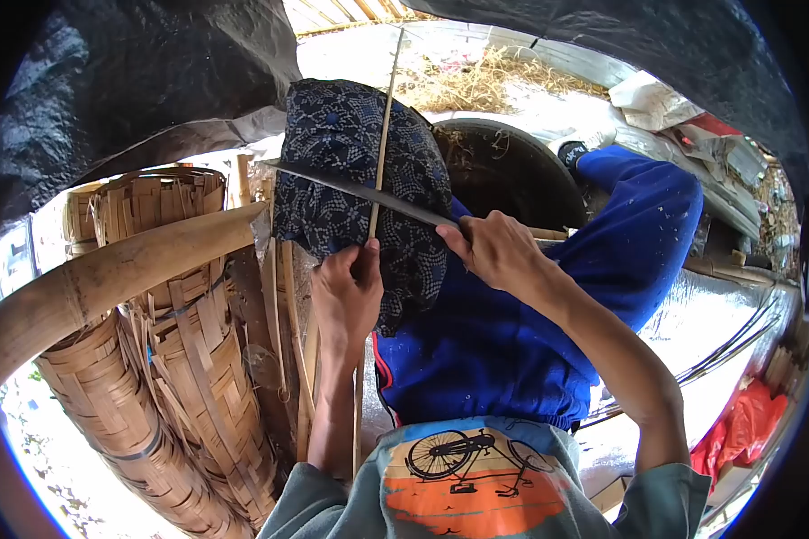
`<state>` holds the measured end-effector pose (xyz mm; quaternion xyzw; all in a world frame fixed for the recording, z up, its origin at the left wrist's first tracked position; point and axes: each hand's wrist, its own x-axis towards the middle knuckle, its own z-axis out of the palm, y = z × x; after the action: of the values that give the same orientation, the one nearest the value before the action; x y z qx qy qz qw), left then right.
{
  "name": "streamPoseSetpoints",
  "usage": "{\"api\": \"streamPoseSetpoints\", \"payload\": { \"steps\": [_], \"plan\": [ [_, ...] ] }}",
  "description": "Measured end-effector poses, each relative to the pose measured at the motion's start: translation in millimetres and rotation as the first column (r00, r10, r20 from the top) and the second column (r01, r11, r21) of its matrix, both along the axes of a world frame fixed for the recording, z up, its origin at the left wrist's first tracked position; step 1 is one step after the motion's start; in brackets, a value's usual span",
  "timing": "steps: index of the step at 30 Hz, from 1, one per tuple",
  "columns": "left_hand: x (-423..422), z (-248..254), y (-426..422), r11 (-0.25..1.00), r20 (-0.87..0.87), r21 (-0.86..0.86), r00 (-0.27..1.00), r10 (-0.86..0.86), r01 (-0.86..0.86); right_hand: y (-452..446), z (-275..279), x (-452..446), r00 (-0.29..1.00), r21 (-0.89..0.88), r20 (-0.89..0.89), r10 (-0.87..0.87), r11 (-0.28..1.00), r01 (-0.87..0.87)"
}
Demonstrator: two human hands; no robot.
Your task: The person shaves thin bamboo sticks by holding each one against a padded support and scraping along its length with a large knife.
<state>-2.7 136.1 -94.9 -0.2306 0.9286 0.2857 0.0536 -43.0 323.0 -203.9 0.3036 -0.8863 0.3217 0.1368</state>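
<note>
My left hand (349, 286) pinches a thin bamboo strip (386, 135), which stretches up and away over my lap and also runs down below the hand. In my right hand (499, 251) is a long knife (360, 189), its handle hidden in my closed fingers. The blade points left and crosses the strip a little above my left hand; it looks to be touching it. Beneath both lies a dark patterned cloth (319, 144), draped over my left thigh above the blue trousers (476, 359).
Tall woven bamboo baskets (189, 359) stand at the left, with a thick bamboo pole (126, 265) across them. A dark round tub (512, 171) sits beyond my lap. Black sheeting (189, 63) hangs overhead. A red plastic bag (751, 427) lies at the right.
</note>
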Motion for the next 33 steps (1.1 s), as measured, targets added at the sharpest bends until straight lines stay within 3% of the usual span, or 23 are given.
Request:
{"api": "streamPoseSetpoints", "payload": {
  "steps": [3,5,6,7,9,10,12,13,15,17,20,22,24,26,28,32,33],
  "plan": [
    [6,9,9,1.000,-0.004,-0.018,1.000,-0.010,0.010,-4,-9,1,0.994,0.100,0.099,0.049,0.993,-0.059],
    [23,22,23,0.998,0.051,0.046,0.997,-0.050,0.048,-21,-15,-15,0.987,0.036,0.010,-0.158,0.987,0.158],
    [33,27,25,0.997,0.049,0.064,0.998,-0.044,0.041,-27,-28,-21,0.967,0.057,-0.201,-0.158,0.983,0.173],
    [36,27,19,0.997,0.048,0.064,0.998,-0.046,0.043,-26,-37,-20,0.966,0.057,-0.203,-0.160,0.983,0.175],
    [47,24,3,0.974,0.184,0.198,0.980,0.079,-0.115,-24,-26,-24,0.999,-0.027,-0.023,-0.022,0.999,0.021],
    [50,20,-1,0.973,0.215,0.205,0.975,0.064,-0.109,-24,-19,-28,0.999,-0.031,-0.039,-0.013,0.999,0.012],
    [34,16,0,0.942,0.220,0.278,0.967,0.130,-0.190,-19,0,-21,0.941,-0.077,0.338,0.036,0.997,-0.011],
    [26,14,2,0.898,0.241,0.350,0.952,0.188,-0.266,-17,11,-22,0.942,-0.076,0.333,0.042,0.997,-0.018],
    [15,10,2,0.952,0.181,0.248,0.974,0.138,-0.181,-17,28,-25,0.735,0.059,0.676,0.052,0.990,-0.125],
    [7,7,-1,1.000,0.102,0.019,0.995,-0.006,0.004,-14,35,-26,0.755,0.049,0.653,0.058,0.992,-0.118],
    [16,4,-5,0.999,0.044,0.051,0.999,-0.010,0.008,-7,34,-18,0.734,0.076,0.677,0.051,0.988,-0.138],
    [23,7,1,0.999,0.085,0.047,0.996,0.001,-0.005,-8,9,-6,0.975,-0.004,0.219,-0.023,1.000,0.025],
    [28,7,4,0.999,0.130,0.044,0.991,0.013,-0.019,-7,2,-4,0.975,0.016,0.220,-0.027,1.000,0.024],
    [35,7,4,0.976,0.096,0.183,0.991,0.098,-0.115,-7,4,-4,0.972,0.043,0.231,-0.032,0.999,0.023],
    [42,7,0,0.950,0.138,0.254,0.979,0.150,-0.182,-12,21,-19,0.793,0.177,0.610,-0.002,0.975,-0.133],
    [57,24,0,0.911,0.216,0.324,0.957,0.191,-0.255,-22,8,-19,0.900,0.170,0.436,0.028,0.979,-0.113],
    [63,35,3,0.909,0.279,0.325,0.945,0.171,-0.260,-26,-3,-26,0.961,0.175,0.273,-0.033,0.984,-0.015]
  ]
}}
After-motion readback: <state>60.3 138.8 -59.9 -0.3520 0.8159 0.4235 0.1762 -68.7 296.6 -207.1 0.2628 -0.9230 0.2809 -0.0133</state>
